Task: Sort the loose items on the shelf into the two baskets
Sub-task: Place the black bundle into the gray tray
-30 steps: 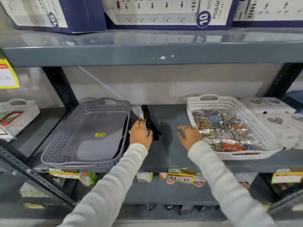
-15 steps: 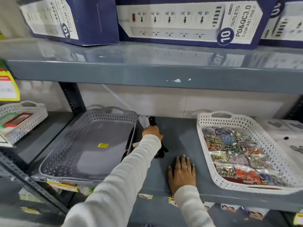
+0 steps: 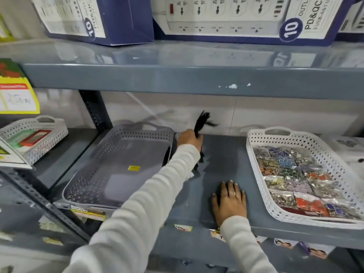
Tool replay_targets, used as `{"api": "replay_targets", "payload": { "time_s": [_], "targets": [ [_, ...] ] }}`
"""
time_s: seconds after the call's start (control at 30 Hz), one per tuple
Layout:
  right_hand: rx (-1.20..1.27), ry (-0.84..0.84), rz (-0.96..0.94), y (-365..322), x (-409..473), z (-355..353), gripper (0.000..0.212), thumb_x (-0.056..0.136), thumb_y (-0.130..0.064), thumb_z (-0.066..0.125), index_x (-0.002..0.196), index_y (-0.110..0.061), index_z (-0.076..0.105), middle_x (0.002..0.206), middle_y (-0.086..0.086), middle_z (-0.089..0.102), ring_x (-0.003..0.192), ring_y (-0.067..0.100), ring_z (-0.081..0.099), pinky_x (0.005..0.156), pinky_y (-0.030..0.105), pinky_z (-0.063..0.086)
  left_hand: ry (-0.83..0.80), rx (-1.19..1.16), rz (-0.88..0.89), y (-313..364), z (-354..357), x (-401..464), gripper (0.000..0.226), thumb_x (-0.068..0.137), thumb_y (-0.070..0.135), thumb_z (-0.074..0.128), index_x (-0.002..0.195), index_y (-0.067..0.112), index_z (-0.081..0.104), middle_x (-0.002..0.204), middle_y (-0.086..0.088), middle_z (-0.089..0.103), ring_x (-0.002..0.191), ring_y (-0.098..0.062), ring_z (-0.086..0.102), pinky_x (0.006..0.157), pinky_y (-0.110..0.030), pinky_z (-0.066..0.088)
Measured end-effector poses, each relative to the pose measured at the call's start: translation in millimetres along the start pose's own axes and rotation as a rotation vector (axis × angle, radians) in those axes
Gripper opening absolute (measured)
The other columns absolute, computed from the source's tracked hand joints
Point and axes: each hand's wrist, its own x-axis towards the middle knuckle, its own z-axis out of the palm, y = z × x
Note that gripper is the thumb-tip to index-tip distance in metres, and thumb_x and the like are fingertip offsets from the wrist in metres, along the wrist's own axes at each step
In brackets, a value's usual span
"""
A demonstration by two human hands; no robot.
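Grey metal shelf point(image 3: 226, 164) is my reference. Empty grey perforated plastic basket point(image 3: 118, 166) sits on its left part, white perforated plastic basket point(image 3: 295, 164) full of shiny packets on its right. My right hand point(image 3: 230, 200) lies flat, fingers spread, on the shelf between the baskets, holding nothing. My left hand point(image 3: 189, 138) is fisted around a blurred black stringy bundle point(image 3: 201, 123), lifted off the shelf beside the grey basket's right rim.
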Motion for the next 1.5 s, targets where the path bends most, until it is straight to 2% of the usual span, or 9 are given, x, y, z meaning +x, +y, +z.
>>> {"api": "replay_targets", "payload": {
  "time_s": [0.17, 0.27, 0.43, 0.6, 0.8, 1.1, 1.27, 1.4, 1.5],
  "targets": [
    [0.023, 0.053, -0.020, 0.7, -3.0, -2.4, 0.076, 0.078, -0.046, 0.016, 0.127, -0.005, 0.056, 0.140, 0.021, 0.051, 0.132, 0.038, 0.043, 0.113, 0.051, 0.029, 0.091, -0.073, -0.035, -16.2, -66.2, 7.9, 0.039, 0.091, 0.028, 0.051, 0.105, -0.006, 0.062, 0.110, -0.027, 0.065, 0.101, -0.039, 0.061, 0.082, -0.037, 0.048],
    [0.019, 0.012, -0.008, -0.2, -2.5, -4.6, 0.056, 0.091, -0.038, 0.036, 0.136, -0.006, 0.046, 0.149, 0.018, 0.039, 0.140, 0.034, 0.030, 0.119, 0.047, 0.018, 0.065, 0.025, -0.100, -47.4, -87.5, 2.7, 0.036, 0.093, 0.024, 0.049, 0.108, -0.008, 0.059, 0.113, -0.028, 0.063, 0.103, -0.040, 0.059, 0.084, -0.038, 0.047],
    [0.040, 0.057, 0.008, -1.2, -4.3, -3.6, 0.058, 0.085, -0.035, 0.035, 0.132, -0.005, 0.052, 0.145, 0.020, 0.045, 0.137, 0.036, 0.036, 0.117, 0.050, 0.022, -0.052, 0.244, -0.211, -88.3, -70.8, -27.5, 0.036, 0.097, 0.021, 0.043, 0.118, -0.006, 0.055, 0.123, -0.026, 0.059, 0.113, -0.039, 0.056, 0.094, -0.041, 0.045],
    [0.026, 0.025, 0.014, -1.0, -5.2, -6.9, 0.062, 0.086, -0.038, 0.029, 0.137, -0.007, 0.046, 0.149, 0.017, 0.039, 0.141, 0.033, 0.030, 0.119, 0.046, 0.018, -0.300, 0.470, -0.199, -94.0, -47.2, -42.8, 0.044, 0.098, 0.037, 0.036, 0.124, 0.006, 0.052, 0.131, -0.017, 0.055, 0.118, -0.035, 0.052, 0.097, -0.039, 0.041],
    [0.036, 0.008, 0.013, -1.8, -4.8, -9.0, 0.054, 0.092, -0.035, 0.037, 0.139, -0.007, 0.043, 0.151, 0.017, 0.035, 0.143, 0.032, 0.027, 0.120, 0.045, 0.016, -0.297, 0.724, -0.118, -101.3, -46.9, -44.6, 0.051, 0.099, 0.045, 0.025, 0.123, 0.010, 0.054, 0.127, -0.012, 0.058, 0.118, -0.031, 0.052, 0.095, -0.037, 0.042],
    [0.038, -0.007, 0.004, -0.9, -3.8, -10.4, 0.054, 0.095, -0.034, 0.038, 0.143, -0.010, 0.036, 0.155, 0.013, 0.028, 0.145, 0.028, 0.021, 0.122, 0.043, 0.011, -0.233, 0.732, -0.015, -117.6, -37.7, -43.5, 0.053, 0.100, 0.045, 0.022, 0.116, 0.012, 0.060, 0.118, -0.014, 0.064, 0.108, -0.032, 0.059, 0.091, -0.038, 0.043],
    [0.045, -0.016, 0.002, -1.3, -4.1, -11.9, 0.054, 0.096, -0.035, 0.037, 0.144, -0.010, 0.035, 0.156, 0.013, 0.027, 0.146, 0.028, 0.019, 0.122, 0.042, 0.010, 0.012, 0.531, 0.000, -116.0, -42.4, -28.7, 0.065, 0.096, 0.052, 0.021, 0.093, 0.008, 0.067, 0.095, -0.017, 0.069, 0.089, -0.036, 0.065, 0.080, -0.036, 0.049],
    [0.059, -0.026, -0.004, 0.3, -2.8, -12.4, 0.054, 0.096, -0.036, 0.037, 0.144, -0.011, 0.034, 0.156, 0.012, 0.026, 0.146, 0.028, 0.018, 0.122, 0.042, 0.010, 0.173, 0.261, 0.162, -74.0, -44.0, -20.8, 0.045, 0.100, 0.035, 0.031, 0.103, 0.002, 0.061, 0.104, -0.021, 0.065, 0.093, -0.036, 0.062, 0.081, -0.038, 0.048],
    [0.037, -0.057, -0.014, 1.9, -0.8, -13.4, 0.056, 0.097, -0.038, 0.032, 0.146, -0.013, 0.028, 0.158, 0.010, 0.021, 0.147, 0.026, 0.014, 0.122, 0.041, 0.007, 0.115, 0.210, 0.258, -40.2, -29.6, -10.5, 0.030, 0.096, 0.023, 0.042, 0.108, 0.000, 0.060, 0.114, -0.022, 0.060, 0.101, -0.036, 0.059, 0.085, -0.038, 0.046]
  ]
}}
